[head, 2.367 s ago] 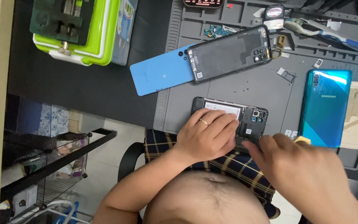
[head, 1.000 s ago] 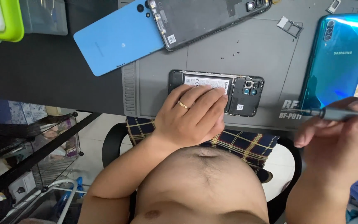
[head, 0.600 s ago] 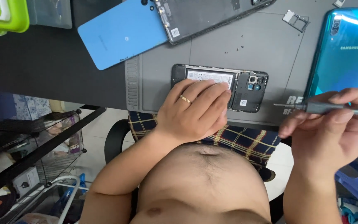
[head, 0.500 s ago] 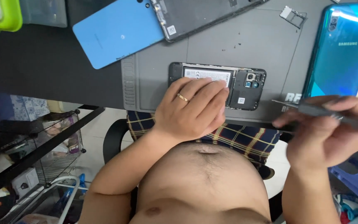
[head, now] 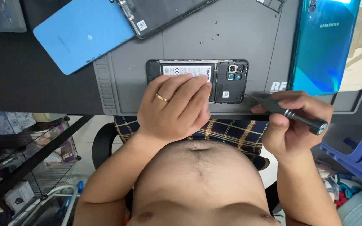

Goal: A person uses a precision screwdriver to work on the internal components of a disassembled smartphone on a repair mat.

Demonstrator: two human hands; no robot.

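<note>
An opened black phone [head: 227, 79] lies on the grey work mat [head: 239, 46], its battery and camera modules exposed. My left hand [head: 174, 106], a gold ring on one finger, rests flat on the phone's battery end and holds it down. In my right hand [head: 292, 121] is a dark metal screwdriver [head: 288, 112]; its tip points at the phone's lower right corner, close to the edge.
A blue back cover [head: 82, 35] and a black phone frame [head: 164, 12] lie at the mat's far left. A teal phone [head: 325, 44] lies at the right. Tiny screws [head: 208, 39] dot the mat. A wire rack [head: 26, 159] stands below left, blue plastic stools [head: 357, 155] at right.
My right hand has brought the screwdriver in from the right, so its tip now sits at the open phone's corner. My left hand has stayed on the phone.
</note>
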